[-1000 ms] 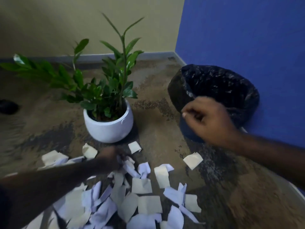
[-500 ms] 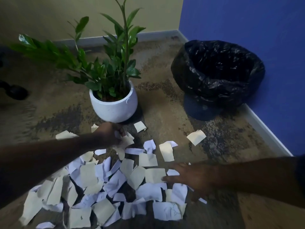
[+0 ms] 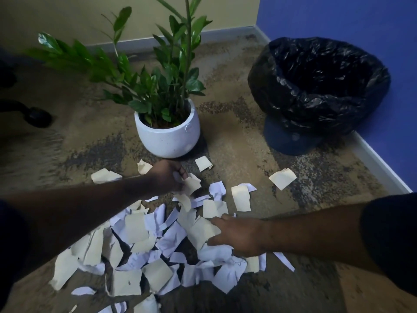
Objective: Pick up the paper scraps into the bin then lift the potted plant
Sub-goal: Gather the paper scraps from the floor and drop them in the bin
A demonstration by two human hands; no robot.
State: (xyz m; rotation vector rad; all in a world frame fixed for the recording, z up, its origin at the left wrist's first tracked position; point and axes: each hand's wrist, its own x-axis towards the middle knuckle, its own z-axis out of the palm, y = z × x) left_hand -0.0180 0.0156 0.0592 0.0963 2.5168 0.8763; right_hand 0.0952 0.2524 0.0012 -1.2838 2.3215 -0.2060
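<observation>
Head view showed cream and white torn paper scraps [image 3: 158,240] heaped on the mottled brown carpet floor [image 3: 237,143]. Left hand [image 3: 165,178] had its fingers [image 3: 180,173] closed on several scraps; right hand [image 3: 239,237] lay flat, fingers spread, on the heap. Beyond stood the white round-potted green plant [image 3: 168,134] and, near the blue wall, the black-bag-lined bin [image 3: 320,91].

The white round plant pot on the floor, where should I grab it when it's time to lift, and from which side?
Cup both hands around the bulging sides of the white round ceramic pot, low under its widest part, coming from the near side. The green leafy stems spread up and leftward, blocking a grip from above, and the rounded wall narrows toward the base, so palms underneath should hold best.
</observation>
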